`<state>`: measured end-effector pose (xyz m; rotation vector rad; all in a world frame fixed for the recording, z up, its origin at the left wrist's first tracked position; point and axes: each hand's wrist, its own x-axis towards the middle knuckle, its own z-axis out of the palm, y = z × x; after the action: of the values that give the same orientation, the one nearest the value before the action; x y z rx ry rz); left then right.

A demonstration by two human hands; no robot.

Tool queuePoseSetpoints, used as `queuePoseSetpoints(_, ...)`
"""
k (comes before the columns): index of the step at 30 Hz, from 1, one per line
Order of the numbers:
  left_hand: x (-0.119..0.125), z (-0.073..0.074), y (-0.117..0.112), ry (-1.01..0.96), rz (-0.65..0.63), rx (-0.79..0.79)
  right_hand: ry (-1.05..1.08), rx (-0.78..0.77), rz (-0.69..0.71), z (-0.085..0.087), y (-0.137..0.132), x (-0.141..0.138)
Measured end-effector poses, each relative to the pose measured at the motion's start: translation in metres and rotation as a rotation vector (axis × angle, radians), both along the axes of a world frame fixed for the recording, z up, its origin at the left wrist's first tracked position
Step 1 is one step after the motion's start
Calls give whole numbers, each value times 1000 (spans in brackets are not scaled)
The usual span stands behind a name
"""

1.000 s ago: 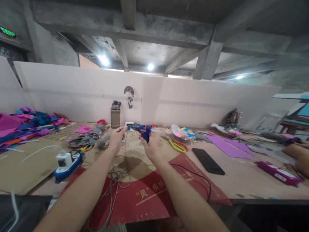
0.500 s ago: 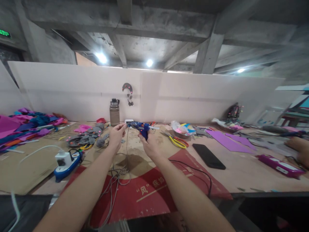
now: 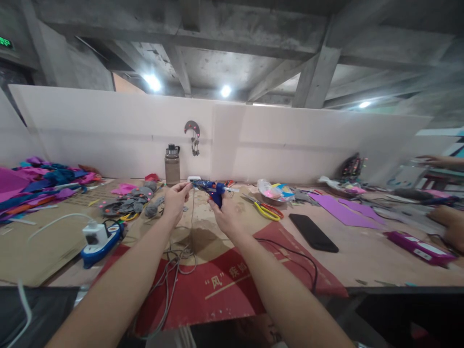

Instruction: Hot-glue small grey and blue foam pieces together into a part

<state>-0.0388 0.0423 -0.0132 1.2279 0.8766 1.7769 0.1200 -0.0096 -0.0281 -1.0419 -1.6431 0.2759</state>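
Note:
My right hand (image 3: pixel 226 210) is wrapped around the handle of a blue hot glue gun (image 3: pixel 216 193), held above the table with its nozzle toward the left. A clear glue stick (image 3: pixel 232 190) pokes out of its back end. At the nozzle, my left hand (image 3: pixel 176 200) pinches with thumb and fingertips. A thin grey cord (image 3: pixel 192 217) hangs straight down from those fingertips to a loose tangle on the red printed sheet (image 3: pixel 232 295). Exactly what lies between the fingertips is too small to see clearly.
Yellow-and-red-handled pliers (image 3: pixel 268 211), a black phone (image 3: pixel 313 233) and purple sheets (image 3: pixel 340 210) lie to the right. Grey felt pieces (image 3: pixel 126 205) and a blue power strip (image 3: pixel 101 247) are left. A bottle (image 3: pixel 172 166) stands behind. Another person's hand (image 3: pixel 449 222) is at far right.
My hands and the glue gun hold nearly the same place, the left fingertips close to the nozzle. Another person's arm has come into view at the upper far right.

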Motion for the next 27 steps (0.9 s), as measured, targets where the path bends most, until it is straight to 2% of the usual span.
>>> queuePoseSetpoints(10, -2, -1, 3, -73, -39, -59, 56, -16, 18, 0, -1, 1)
queuePoseSetpoints(13, -1, -1, 1, -60, -73, -107, 84, -2, 37, 2, -4, 1)
queuePoseSetpoints(17, 1, 0, -5, -44, -52, -172, 74, -8, 27, 4, -6, 0)
queuePoseSetpoints(22, 3, 1, -8, -44, -145, -171, 69, -10, 17, 4, -6, -1)
queuePoseSetpoints(27, 4, 0, -5, -22, -54, -119, 69, -16, 12, 3, -5, -2)
